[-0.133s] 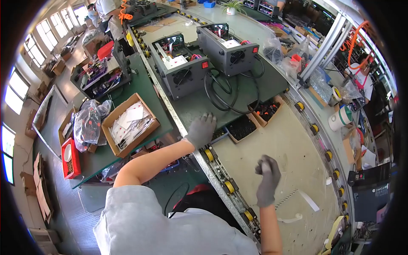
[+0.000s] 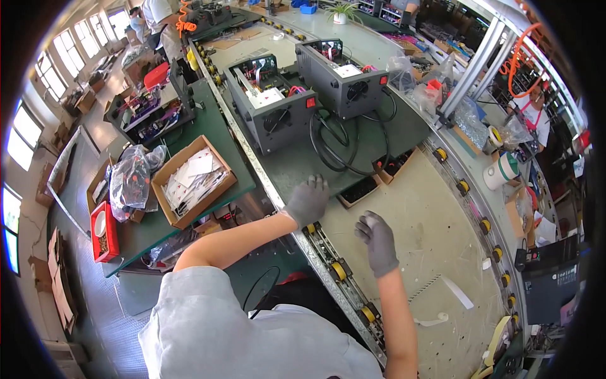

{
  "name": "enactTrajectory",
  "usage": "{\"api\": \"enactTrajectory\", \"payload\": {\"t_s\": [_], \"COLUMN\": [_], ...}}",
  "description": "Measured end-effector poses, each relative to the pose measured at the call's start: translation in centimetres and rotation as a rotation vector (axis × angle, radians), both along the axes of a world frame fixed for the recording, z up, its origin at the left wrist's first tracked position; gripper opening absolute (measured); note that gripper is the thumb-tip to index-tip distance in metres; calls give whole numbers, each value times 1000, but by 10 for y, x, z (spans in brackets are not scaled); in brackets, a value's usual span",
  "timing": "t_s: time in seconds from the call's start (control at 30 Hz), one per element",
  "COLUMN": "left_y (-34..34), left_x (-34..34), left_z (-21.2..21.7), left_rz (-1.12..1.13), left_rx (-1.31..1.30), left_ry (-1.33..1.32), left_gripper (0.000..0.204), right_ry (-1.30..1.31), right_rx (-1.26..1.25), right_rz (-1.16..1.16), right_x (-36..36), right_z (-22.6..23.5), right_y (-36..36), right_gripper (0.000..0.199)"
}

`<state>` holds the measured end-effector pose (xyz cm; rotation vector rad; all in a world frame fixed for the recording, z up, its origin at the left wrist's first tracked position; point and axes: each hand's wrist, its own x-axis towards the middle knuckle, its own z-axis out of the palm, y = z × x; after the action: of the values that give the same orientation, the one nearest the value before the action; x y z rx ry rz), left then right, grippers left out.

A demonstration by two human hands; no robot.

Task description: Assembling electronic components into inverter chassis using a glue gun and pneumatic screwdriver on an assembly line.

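My left hand (image 2: 307,201), in a grey glove, lies with fingers stretched over the near edge of a dark green board (image 2: 284,170). On that board stand two dark grey metal device housings, a left one (image 2: 271,123) and a right one (image 2: 353,95), with open tops, circuit boards inside, fans and red switches. Coiled black power cables (image 2: 331,161) hang from them onto the board. My right hand (image 2: 377,243), also gloved in grey, hovers over the pale worktop with its fingers curled; whatever they may hold is hidden.
Small cardboard boxes of black parts (image 2: 358,191) sit partly under the board's near edge. Roller rails (image 2: 341,271) run along both sides of the worktop (image 2: 429,252). A carton of white cards (image 2: 192,180) and a red bin (image 2: 105,234) stand at left. People are at the far left.
The board with both housings has slid nearer and slightly right, covering more of the parts boxes. My left hand has moved right with it; my right hand has moved left and farther away.
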<state>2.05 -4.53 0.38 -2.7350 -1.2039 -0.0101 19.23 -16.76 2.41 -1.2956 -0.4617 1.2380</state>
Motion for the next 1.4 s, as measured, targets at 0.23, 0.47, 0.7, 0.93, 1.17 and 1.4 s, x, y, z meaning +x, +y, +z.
{"api": "enactTrajectory", "payload": {"t_s": [0.23,0.47,0.7,0.93,1.17,1.4], "left_y": [-48,-103,-159,-91,-39,-116], "left_x": [29,45,44,-11,56,77], "left_z": [-8,-4,45,152,142,145], "left_rz": [-95,-226,-486,-905,-631,-802], "left_rx": [-34,-15,-654,-8,-380,-413], "left_ry": [-79,-156,-463,-1093,-492,-483], "left_gripper": [53,51,35,26,41,16], "right_ry": [167,-193,-183,-333,-745,-842], "right_rx": [-74,-100,-132,-362,-289,-174], "right_rz": [25,57,57,-126,-600,-288], "right_x": [5,37,77,118,177,177], "right_z": [-51,-55,-29,-17,26,86], "right_y": [43,-16,-128,-250,-321,-285], "right_gripper": [11,14,24,34,32,26]}}
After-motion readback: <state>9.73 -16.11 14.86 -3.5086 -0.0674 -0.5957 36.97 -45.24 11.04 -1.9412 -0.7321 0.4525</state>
